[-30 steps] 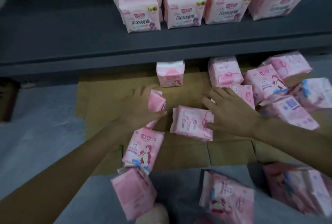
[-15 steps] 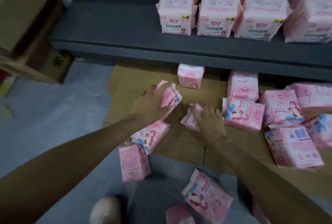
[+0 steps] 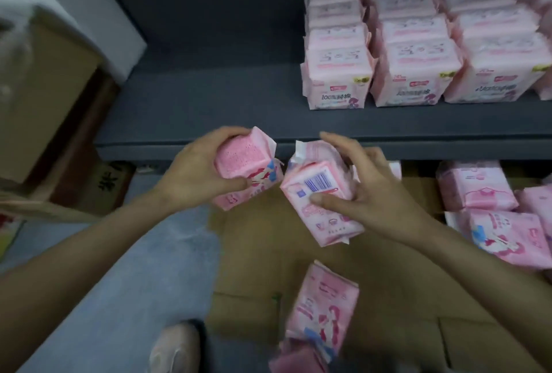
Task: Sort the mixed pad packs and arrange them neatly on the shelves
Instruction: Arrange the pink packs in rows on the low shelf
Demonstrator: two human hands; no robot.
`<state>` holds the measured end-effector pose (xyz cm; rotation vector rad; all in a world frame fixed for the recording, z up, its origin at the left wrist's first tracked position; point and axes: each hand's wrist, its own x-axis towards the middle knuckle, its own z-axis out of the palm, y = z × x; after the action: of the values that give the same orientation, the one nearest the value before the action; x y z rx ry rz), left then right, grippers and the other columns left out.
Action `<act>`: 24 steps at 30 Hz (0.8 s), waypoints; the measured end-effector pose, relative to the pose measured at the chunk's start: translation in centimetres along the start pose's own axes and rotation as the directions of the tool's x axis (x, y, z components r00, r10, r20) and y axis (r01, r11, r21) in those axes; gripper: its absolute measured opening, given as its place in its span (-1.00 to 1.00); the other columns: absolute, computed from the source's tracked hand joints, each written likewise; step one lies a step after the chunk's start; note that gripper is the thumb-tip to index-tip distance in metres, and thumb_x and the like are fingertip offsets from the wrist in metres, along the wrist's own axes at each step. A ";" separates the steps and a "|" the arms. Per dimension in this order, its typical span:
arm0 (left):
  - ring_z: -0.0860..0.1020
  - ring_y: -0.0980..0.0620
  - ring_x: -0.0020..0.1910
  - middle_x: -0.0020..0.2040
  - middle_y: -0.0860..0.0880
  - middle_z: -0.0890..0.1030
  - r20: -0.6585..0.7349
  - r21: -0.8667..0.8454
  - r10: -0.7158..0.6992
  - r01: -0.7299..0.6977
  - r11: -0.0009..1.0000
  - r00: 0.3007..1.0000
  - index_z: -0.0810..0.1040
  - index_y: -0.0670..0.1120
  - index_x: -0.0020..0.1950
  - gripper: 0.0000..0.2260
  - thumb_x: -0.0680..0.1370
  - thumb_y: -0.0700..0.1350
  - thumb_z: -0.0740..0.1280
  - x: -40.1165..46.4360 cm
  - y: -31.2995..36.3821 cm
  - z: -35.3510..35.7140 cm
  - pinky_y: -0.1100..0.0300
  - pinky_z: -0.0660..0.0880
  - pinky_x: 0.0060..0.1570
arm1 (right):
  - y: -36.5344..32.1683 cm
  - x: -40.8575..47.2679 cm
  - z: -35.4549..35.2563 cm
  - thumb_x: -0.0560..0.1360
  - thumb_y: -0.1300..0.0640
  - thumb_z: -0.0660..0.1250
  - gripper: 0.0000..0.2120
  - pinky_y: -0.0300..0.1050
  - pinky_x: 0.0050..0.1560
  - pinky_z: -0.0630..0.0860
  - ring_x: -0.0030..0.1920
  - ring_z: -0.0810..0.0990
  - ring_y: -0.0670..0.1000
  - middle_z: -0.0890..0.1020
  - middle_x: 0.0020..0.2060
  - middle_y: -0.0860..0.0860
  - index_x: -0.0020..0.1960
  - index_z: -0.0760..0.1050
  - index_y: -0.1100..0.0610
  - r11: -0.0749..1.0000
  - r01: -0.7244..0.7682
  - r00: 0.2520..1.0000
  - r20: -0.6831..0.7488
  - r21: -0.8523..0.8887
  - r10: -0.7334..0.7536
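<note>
Head view: our left hand (image 3: 191, 175) grips one pink pack (image 3: 245, 172), our right hand (image 3: 367, 193) grips a barcoded pack (image 3: 319, 202), both just below the shelf (image 3: 209, 109) edge. Rowed packs (image 3: 415, 73) fill the shelf at 1 o'clock; its left half lies bare. Loose packs (image 3: 504, 238) crowd 3 o'clock, another (image 3: 322, 307) at 6 on cardboard (image 3: 254, 268). Boxes (image 3: 44, 97) stand at 9.
</note>
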<state>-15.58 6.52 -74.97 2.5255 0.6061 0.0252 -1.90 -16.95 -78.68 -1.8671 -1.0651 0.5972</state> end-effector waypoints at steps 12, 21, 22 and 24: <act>0.51 0.07 0.16 0.16 0.15 0.52 -0.182 -0.197 -0.035 -0.002 0.980 0.983 0.43 0.11 0.30 -0.44 0.33 0.07 0.50 14.1 -12.9 -12.1 0.11 0.43 0.23 | -6.2 22.3 7.0 0.39 0.12 0.41 -0.55 0.10 0.28 0.35 0.28 0.30 0.13 0.38 0.26 0.04 0.14 0.33 -0.23 0.982 0.038 0.972 -0.222 -0.187 -0.080; 0.40 -0.05 0.23 0.26 0.01 0.41 -0.054 0.024 0.035 -0.034 0.999 0.998 0.31 0.20 0.34 -0.38 0.35 0.16 0.48 16.3 -16.7 -10.4 0.11 0.36 0.10 | -7.9 25.2 9.0 0.21 -0.51 0.22 -0.26 0.12 0.26 0.30 0.30 0.32 0.21 0.28 0.35 0.11 0.18 0.29 -0.02 0.717 -0.358 0.918 -0.368 -0.598 0.151; 0.35 -0.07 0.27 0.30 0.00 0.35 -0.006 0.105 0.031 -0.030 0.994 1.000 0.24 0.24 0.39 -0.31 0.34 0.18 0.48 16.0 -16.6 -10.4 0.07 0.36 0.11 | -8.4 25.8 9.4 0.21 -0.53 0.21 -0.21 0.12 0.22 0.32 0.26 0.35 0.22 0.33 0.30 0.13 0.20 0.29 0.02 0.661 -0.391 0.906 -0.394 -0.641 0.154; 0.30 -0.12 0.28 0.34 -0.02 0.25 0.071 0.226 -0.001 -0.015 0.974 0.997 0.07 0.32 0.46 -0.17 0.33 0.16 0.49 15.2 -16.7 -10.3 0.03 0.37 0.13 | -9.0 26.8 9.9 0.26 -0.49 0.24 -0.18 0.08 0.13 0.36 0.18 0.40 0.22 0.39 0.20 0.17 0.25 0.26 0.09 0.554 -0.433 0.894 -0.418 -0.712 0.161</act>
<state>-10.28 30.77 -76.27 2.7350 0.6008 -0.1383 0.69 12.75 -75.37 -2.8681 -0.8443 -0.0621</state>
